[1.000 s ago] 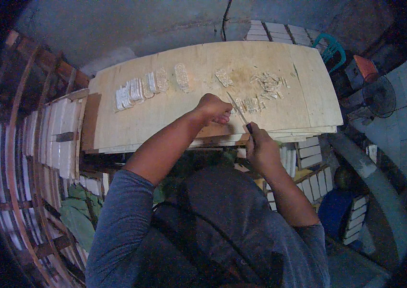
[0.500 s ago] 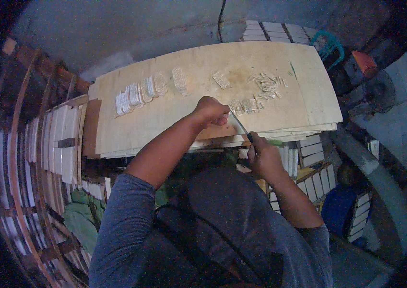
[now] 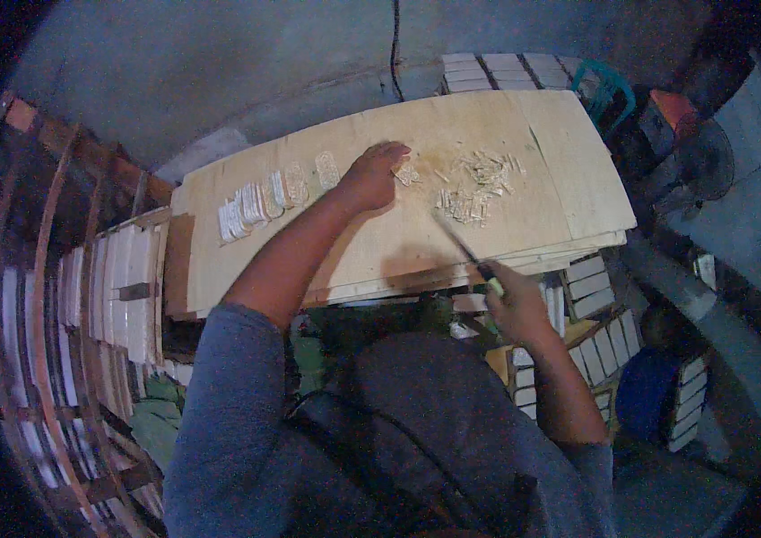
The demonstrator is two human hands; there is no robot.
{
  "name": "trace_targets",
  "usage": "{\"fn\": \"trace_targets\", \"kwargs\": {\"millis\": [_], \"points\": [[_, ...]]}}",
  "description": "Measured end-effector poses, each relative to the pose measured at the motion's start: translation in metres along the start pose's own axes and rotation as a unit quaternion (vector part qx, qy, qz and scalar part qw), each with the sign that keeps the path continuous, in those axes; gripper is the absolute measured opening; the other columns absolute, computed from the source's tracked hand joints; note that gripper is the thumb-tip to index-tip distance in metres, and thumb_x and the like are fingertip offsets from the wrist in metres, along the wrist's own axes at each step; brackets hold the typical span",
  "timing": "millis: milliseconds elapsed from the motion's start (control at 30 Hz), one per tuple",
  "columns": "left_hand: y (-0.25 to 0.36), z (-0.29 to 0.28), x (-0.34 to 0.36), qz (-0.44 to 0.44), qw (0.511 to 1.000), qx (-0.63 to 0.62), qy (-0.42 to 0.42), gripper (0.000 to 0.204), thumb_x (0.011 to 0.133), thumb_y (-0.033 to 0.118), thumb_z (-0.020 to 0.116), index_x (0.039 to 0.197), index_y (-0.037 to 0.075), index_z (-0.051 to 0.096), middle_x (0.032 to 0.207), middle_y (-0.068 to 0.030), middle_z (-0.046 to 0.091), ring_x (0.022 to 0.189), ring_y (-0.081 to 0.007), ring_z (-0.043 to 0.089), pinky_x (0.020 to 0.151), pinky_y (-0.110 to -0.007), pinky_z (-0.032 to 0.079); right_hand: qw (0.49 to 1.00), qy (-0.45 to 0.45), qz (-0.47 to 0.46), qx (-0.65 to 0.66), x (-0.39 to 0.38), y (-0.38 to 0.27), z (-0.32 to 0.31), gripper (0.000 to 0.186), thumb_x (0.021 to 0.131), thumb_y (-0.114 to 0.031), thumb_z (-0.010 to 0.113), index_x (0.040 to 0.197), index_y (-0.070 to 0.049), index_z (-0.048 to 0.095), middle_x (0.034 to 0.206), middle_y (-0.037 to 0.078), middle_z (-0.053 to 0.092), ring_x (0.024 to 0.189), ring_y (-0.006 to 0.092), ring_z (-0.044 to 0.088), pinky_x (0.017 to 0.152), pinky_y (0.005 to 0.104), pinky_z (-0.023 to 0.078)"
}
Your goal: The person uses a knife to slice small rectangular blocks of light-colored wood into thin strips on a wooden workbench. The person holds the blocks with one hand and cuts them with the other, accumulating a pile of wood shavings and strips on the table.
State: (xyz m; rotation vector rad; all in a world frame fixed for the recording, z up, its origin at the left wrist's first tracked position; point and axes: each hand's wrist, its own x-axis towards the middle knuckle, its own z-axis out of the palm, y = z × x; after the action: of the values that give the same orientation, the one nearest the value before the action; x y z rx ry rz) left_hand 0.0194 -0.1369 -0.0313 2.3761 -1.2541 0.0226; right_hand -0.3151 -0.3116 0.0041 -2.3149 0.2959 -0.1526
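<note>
Cream-tan on the board, with a browner patch beside the cream sticks; whitish on the bars, tan-mottled toward the right of their row. Grey along the knife, dark at its handle. Blue-grey on the sleeve and wall, black on the cable, teal on the chair, dark-striped white on the stack.

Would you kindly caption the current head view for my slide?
Left hand beside a pale piece, right hand holding a knife, at a wooden tabletop.
</note>
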Motion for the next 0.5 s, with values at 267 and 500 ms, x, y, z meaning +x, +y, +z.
{"fn": "trace_targets", "kwargs": {"millis": [267, 500], "points": [[-0.016, -0.017, -0.006, 0.071, 0.98, 0.114, -0.146, 0.04, 0.096, 0.021, 0.064, 0.133, 0.004, 0.064, 0.136, -0.0198, 0.065, 0.124, -0.0376, 0.061, 0.102, -0.052, 0.052, 0.994, -0.018, 0.106, -0.015, 0.035, 0.002, 0.001, 0.043, 0.096, -0.013, 0.068, 0.137, -0.001, 0.064, 0.121, 0.025, 0.073, 0.108, 0.0385, 0.074, 0.093, 0.0436, 0.058], [0.036, -0.012, -0.056, -0.168, 0.926, -0.262, -0.213, 0.031, 0.1, 0.03, 0.067, 0.114, 0.002, 0.071, 0.1, -0.0126, 0.075, 0.088, -0.0244, 0.071, 0.082, -0.042, 0.057, 0.996, 0.011, 0.086, 0.018, 0.017, 0.003, 0.002, 0.043, 0.094, -0.015, 0.07, 0.135, -0.003, 0.065, 0.12, 0.026, 0.073, 0.107, 0.0439, 0.072, 0.093, 0.0481, 0.058]]}}
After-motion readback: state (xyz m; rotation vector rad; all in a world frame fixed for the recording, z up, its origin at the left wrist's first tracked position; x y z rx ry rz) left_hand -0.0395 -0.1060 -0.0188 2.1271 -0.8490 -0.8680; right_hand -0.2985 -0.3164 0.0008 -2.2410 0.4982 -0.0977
